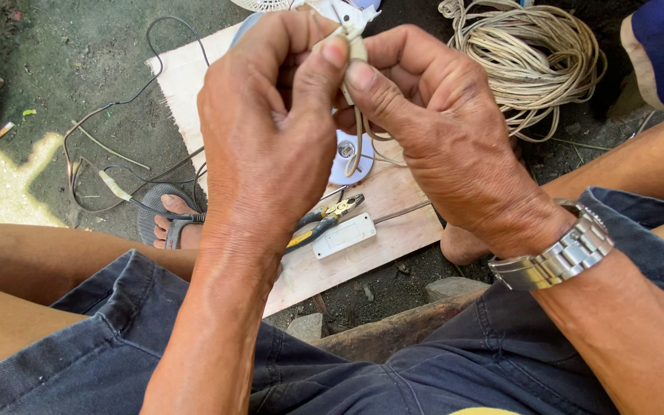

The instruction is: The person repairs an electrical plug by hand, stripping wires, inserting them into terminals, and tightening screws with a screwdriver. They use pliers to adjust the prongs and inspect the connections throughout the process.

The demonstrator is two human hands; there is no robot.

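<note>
My left hand (270,131) and my right hand (439,131) meet high in the middle of the view. Both pinch a thin cream-coloured wire (357,138) between thumb and fingertips. The wire hangs down in a loop between the palms. Its upper end disappears behind my fingers. A metal watch (559,257) sits on my right wrist. Below the hands, on a pale wooden board (186,77), lie yellow-handled pliers (324,219) and a white rectangular switch box (345,235).
A large coil of cream cable (536,54) lies at the top right. Loose dark wires (109,154) trail over the dirt ground at left. A white round part (345,157) rests on the board. My foot in a sandal (170,219) is beside the board.
</note>
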